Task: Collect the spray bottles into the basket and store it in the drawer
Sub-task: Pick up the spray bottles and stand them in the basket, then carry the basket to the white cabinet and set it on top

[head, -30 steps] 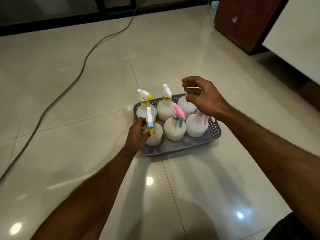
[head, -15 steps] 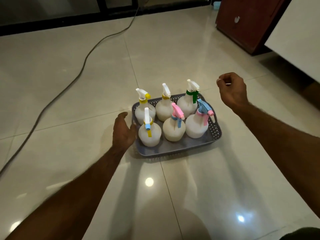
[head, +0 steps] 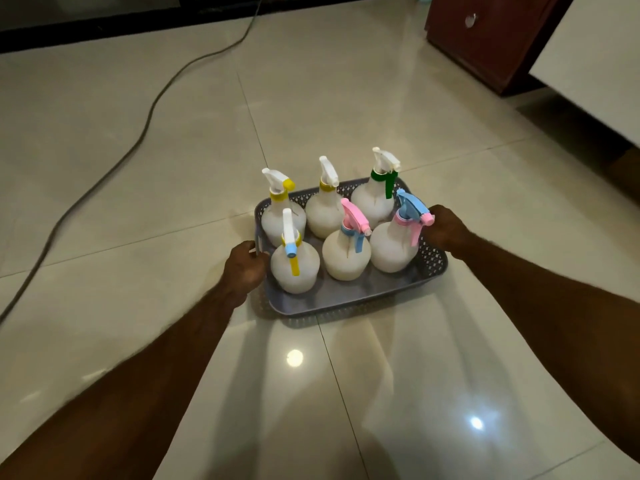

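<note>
A grey perforated basket [head: 349, 303] sits on the tiled floor with several white spray bottles standing upright in it. Their triggers are yellow, green, pink and blue; one with a blue nozzle and yellow trigger [head: 294, 268] stands front left, one with a blue head and pink trigger [head: 394, 244] front right, one with a green collar [head: 375, 199] back right. My left hand [head: 244, 268] is closed on the basket's left rim. My right hand [head: 445, 228] is closed on the right rim.
A dark red wooden cabinet with a round metal knob [head: 471, 20] stands at the far right. A white slab [head: 595, 60] juts out beside it. A grey cable [head: 149, 116] snakes across the floor on the left.
Both hands have come in to the basket's two short sides and closed on its rim. Before, the right hand hung free above the right side and the left hand lay open by the left edge.
</note>
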